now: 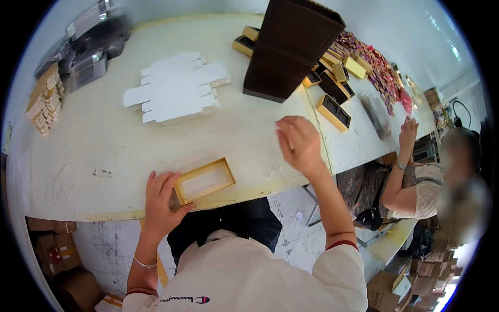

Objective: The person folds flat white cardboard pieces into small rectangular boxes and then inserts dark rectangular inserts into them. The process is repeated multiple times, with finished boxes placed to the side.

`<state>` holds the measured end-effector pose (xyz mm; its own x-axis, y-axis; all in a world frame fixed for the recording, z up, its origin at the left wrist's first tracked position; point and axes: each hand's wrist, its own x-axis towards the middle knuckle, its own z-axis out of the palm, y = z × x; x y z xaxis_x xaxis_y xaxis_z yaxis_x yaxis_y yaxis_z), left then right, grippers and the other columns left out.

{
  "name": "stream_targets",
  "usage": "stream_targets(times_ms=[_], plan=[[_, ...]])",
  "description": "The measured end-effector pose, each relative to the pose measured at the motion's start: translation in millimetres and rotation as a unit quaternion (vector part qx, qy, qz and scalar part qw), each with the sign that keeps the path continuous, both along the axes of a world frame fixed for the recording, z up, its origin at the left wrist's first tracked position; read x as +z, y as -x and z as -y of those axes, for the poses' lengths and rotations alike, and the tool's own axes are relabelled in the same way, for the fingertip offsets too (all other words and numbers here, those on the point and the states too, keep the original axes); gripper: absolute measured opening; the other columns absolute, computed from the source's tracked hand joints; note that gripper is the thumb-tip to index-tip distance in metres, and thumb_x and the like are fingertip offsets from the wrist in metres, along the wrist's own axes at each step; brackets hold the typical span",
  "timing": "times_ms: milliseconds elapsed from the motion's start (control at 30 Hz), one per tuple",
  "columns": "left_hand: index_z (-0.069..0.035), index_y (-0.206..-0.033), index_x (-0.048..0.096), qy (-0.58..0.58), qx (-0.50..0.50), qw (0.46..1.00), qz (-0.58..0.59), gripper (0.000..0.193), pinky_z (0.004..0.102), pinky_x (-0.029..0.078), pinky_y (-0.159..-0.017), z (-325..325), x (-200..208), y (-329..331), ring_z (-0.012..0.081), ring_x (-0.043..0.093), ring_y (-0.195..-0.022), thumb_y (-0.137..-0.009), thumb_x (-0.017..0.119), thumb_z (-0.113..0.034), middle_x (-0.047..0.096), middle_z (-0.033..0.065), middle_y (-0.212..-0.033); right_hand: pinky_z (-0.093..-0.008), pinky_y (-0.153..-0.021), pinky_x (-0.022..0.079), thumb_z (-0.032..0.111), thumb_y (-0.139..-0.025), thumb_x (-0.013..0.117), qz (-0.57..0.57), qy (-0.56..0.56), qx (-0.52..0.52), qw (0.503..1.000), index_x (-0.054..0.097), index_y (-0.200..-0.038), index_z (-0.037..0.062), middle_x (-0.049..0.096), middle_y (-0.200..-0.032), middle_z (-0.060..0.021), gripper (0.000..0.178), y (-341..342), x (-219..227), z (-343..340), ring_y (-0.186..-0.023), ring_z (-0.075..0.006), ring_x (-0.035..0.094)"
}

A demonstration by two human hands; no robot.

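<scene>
On the table close to me lies a small rectangular gold box (228,171), its upper side uncovered and a pale inside showing. My left hand (163,200) grips its left end, thumb at the near side and fingers at the far side. My right hand (300,144) hovers over the table right of the box, apart from it. Its fingers are loosely bent, with a gap to the thumb, and nothing shows in them. Beyond the box lies a stack of flat white die-cut cartons (174,91).
A tall dark brown carton (291,49) stands at the back, among gold boxes with black inserts (333,113). Small wrapped pieces (371,67) are heaped far right, where a co-worker's hand (408,132) reaches in. Clear plastic packs (88,67) and stacked cardboard pieces (46,101) sit left.
</scene>
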<state>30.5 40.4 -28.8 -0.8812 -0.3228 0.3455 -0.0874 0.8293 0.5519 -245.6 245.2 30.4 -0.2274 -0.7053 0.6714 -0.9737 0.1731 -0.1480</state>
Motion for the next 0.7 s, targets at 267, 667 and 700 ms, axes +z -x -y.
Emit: stream_targets(times_ms=[267, 667, 700], plan=[[-0.005, -0.128, 0.051, 0.004, 0.012, 1.0, -0.019, 0.075, 0.055, 0.03, -0.106, -0.7, -1.2, -1.5, 0.031, 0.05, -0.111, -0.063, 0.083, -0.027, 0.052, 0.0115, -0.119, -0.0405, -0.089, 0.039, 0.012, -0.086, 0.064, -0.243, 0.066, -0.144, 0.957, 0.063, -0.111, 0.0057, 0.062, -0.103, -0.0076, 0.027, 73.2, 144.2, 38.6, -0.098, -0.0286, 0.055], [-0.004, -0.129, 0.05, 0.01, 0.006, 0.999, -0.034, 0.074, 0.0537, 0.031, -0.106, -1.4, -1.1, -1.1, 0.0306, 0.05, -0.111, -0.065, 0.081, -0.025, 0.052, 0.0121, -0.119, -0.0266, -0.074, 0.046, 0.013, -0.087, 0.067, 0.134, -0.087, -0.119, 0.98, 0.066, -0.088, -0.0002, 0.064, -0.078, -0.0026, 0.013, 113.4, 194.9, 42.7, -0.072, -0.0109, 0.056], [-0.004, -0.129, 0.05, 0.01, 0.007, 0.999, -0.035, 0.074, 0.0537, 0.031, -0.106, -1.5, -1.4, -1.4, 0.0306, 0.05, -0.111, -0.065, 0.081, -0.025, 0.052, 0.0122, -0.119, -0.0269, -0.073, 0.046, 0.016, -0.088, 0.067, 0.166, -0.088, -0.094, 0.978, 0.067, -0.089, 0.0003, 0.064, -0.078, -0.0031, 0.016, 118.1, 194.1, 40.7, -0.073, -0.0108, 0.056]])
